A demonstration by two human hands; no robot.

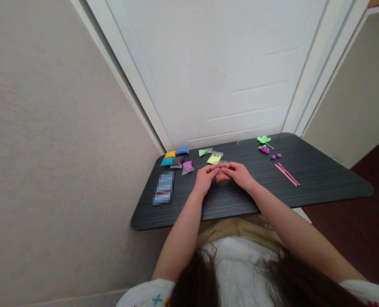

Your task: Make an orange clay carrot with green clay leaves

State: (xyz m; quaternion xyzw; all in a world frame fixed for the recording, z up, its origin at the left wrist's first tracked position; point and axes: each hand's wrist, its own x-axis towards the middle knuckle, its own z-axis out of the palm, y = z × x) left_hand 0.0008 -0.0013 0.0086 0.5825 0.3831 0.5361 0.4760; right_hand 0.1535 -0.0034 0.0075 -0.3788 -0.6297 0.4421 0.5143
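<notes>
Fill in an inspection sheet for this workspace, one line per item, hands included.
Surface: dark table with rounded corners and a streaked top.
Job's things: red packet in the hands; yellow packet just beyond it, green packet farther back.
Clutter: purple packet and four other packets at left; blurred-out object nearer the person; green clover-shaped piece, purple pieces and two pink sticks at right.
Hands: left hand and right hand both pinch the red packet.
Cables: nothing seen.
Surroundings: white heart-patterned door behind, wall at left.
</notes>
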